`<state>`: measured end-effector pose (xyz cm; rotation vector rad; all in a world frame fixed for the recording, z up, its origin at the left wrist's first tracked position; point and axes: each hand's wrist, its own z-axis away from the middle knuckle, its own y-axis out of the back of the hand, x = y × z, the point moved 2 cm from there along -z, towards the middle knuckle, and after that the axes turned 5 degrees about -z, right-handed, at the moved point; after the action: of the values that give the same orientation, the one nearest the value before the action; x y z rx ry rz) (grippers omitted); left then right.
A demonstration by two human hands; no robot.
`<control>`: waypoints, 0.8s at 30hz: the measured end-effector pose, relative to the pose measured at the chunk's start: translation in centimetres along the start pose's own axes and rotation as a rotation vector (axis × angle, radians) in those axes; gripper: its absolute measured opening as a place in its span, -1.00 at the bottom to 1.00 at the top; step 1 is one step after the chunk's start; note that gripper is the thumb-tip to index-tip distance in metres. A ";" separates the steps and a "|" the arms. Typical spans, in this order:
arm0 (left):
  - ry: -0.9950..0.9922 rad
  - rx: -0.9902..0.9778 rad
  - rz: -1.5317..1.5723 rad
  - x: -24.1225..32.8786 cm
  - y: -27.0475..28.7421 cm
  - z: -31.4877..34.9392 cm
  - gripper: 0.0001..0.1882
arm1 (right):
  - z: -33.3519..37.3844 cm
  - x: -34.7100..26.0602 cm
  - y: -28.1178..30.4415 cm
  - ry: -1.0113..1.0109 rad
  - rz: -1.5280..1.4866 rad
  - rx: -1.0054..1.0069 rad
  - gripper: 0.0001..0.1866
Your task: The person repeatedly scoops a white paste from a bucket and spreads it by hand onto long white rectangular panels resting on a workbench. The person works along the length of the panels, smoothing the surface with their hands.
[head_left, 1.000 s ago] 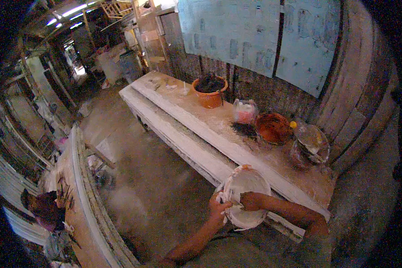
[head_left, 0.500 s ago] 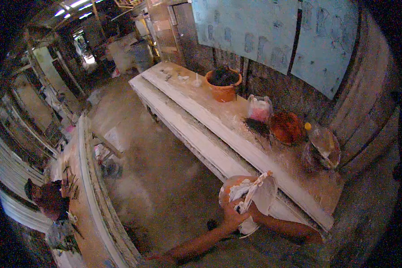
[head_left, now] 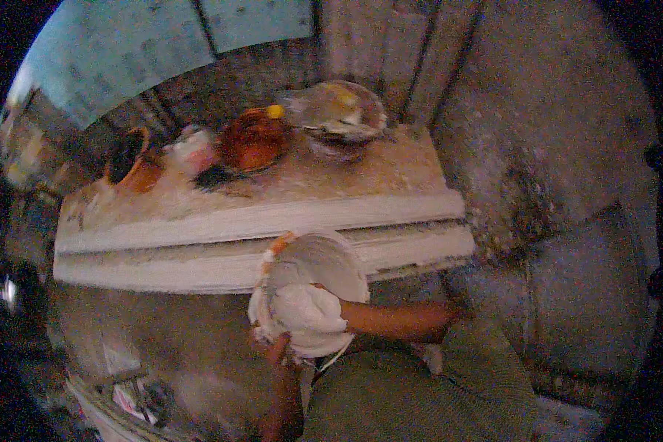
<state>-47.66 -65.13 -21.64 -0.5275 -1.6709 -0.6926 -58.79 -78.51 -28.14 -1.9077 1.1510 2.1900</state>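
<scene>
A round bucket (head_left: pixel 331 261), coated with white paste inside and orange on part of its rim, is tilted in front of me. My left hand (head_left: pixel 278 349) grips its near left edge, the fingers closed on the rim. My right hand (head_left: pixel 333 308) reaches into the bucket from the right, at a thick white mass of paste (head_left: pixel 298 324). Paste and blur hide the right fingers, so I cannot make out their hold. The bucket's far rim overlaps the front of a workbench (head_left: pixel 390 177) bearing two long white-coated strips (head_left: pixel 162 234).
At the bench's back stand an orange bucket (head_left: pixel 141 175), a pink-and-white bag (head_left: pixel 197 151), a reddish-brown basin (head_left: pixel 254 140) and a clear plastic-covered bowl (head_left: pixel 346 110). Blue sheets (head_left: pixel 140 66) cover the wall. Another bench edge (head_left: pixel 99 412) shows at lower left.
My view has swung right, bringing the bench straight ahead. My hands have separated: the left is at the bucket's near rim, the right inside with the paste. The bucket's opening shows more.
</scene>
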 end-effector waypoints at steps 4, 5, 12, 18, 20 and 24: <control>0.011 0.009 0.029 -0.4 0.3 -0.3 -0.40 | 2.0 1.9 4.8 -0.062 0.027 0.120 -0.52; 0.019 0.000 0.029 -0.6 0.1 -0.3 -0.41 | 2.7 2.3 6.0 -0.081 0.027 0.146 -0.52; -0.021 0.053 0.079 -1.8 -4.5 -0.6 -0.47 | 11.1 9.2 20.0 -0.254 0.133 0.322 -0.51; -0.013 0.157 0.098 -1.9 0.3 0.3 -0.52 | 23.9 15.0 25.5 -0.563 0.186 0.514 -0.50; 0.003 0.203 0.100 -1.5 3.3 1.1 -0.54 | 27.9 17.8 26.6 -0.701 0.181 0.572 -0.50; 0.050 0.295 0.101 -0.1 9.8 4.3 -0.57 | 33.2 23.0 27.3 -0.944 0.127 0.651 -0.49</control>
<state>-44.10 -55.12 -20.74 -0.3777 -1.6515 -0.3741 -105.44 -90.97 -34.70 -0.4584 1.4664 1.9663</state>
